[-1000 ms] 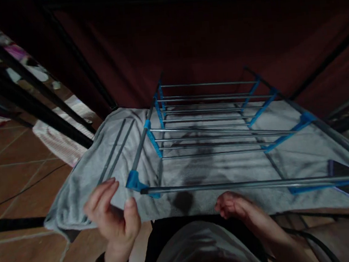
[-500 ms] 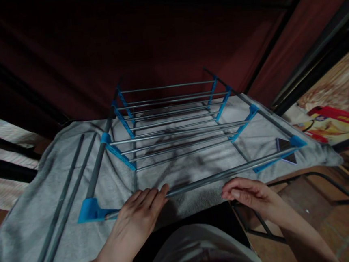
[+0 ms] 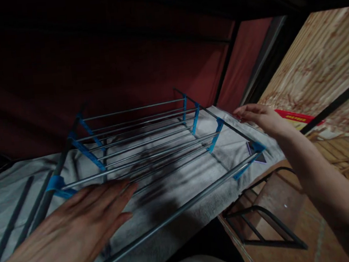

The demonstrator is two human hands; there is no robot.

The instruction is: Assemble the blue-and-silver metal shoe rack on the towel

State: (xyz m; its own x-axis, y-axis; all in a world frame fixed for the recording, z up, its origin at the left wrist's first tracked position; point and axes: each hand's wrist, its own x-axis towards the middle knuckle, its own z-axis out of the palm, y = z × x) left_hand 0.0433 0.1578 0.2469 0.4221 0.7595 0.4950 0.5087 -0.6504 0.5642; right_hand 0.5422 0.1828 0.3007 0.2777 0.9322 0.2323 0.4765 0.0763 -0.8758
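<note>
A shoe rack of grey metal tubes (image 3: 184,207) with blue plastic connectors (image 3: 215,134) lies across a grey cloth (image 3: 200,218). Above its near left part, my left hand (image 3: 93,219) is stretched flat, fingers extended, with nothing held. It hides part of the rack's left side and a near corner. My right hand (image 3: 260,117) is raised by the rack's right side rail, palm down, its fingers extended and holding nothing. Whether either hand touches the rack, I cannot tell. Loose grey tubes (image 3: 13,224) lie on the cloth to the left.
A dark flat object with a purple edge (image 3: 256,153) lies under the rack's right corner. Beyond my right wrist is a red and yellow box (image 3: 297,118). A black metal frame (image 3: 271,242) stands on the tiled floor. A dark red covering (image 3: 145,72) hangs behind the cloth.
My left hand has let go of the front tube and lifted above the rack. My right hand has moved up and right to the rack's right side. The view has turned right.
</note>
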